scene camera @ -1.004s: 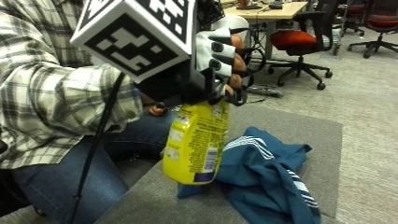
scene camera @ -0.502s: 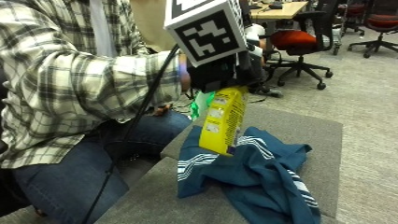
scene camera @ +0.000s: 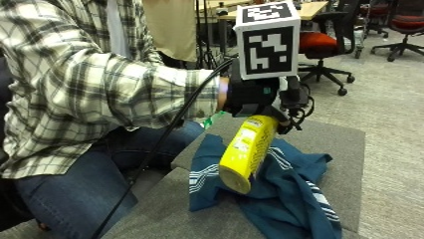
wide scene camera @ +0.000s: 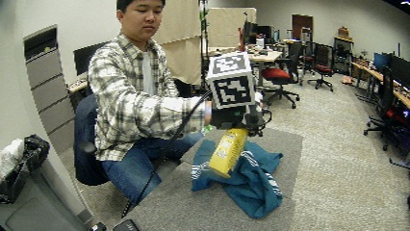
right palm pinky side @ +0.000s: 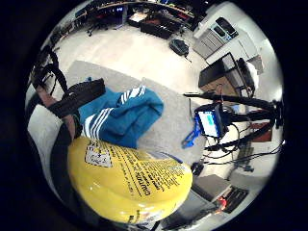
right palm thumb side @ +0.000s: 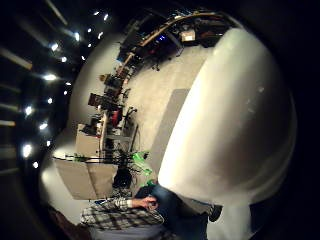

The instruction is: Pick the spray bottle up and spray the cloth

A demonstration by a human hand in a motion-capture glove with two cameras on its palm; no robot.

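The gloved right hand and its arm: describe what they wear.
The right hand wears a black glove with black straps. The arm's sleeve is a plaid flannel in white, grey and dark checks, its cuff ending at the wrist.

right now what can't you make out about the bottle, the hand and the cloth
- Bottle nozzle and trigger: hidden in both outside views by the gloved hand and the marker cube.
- Bottle label text: too small in the outside view, blurred in the little finger side palm view.
- Thumb side palm view: a white surface close to the palm fills it, blocking the cloth.
- Cloth wetness: cannot tell in any view.
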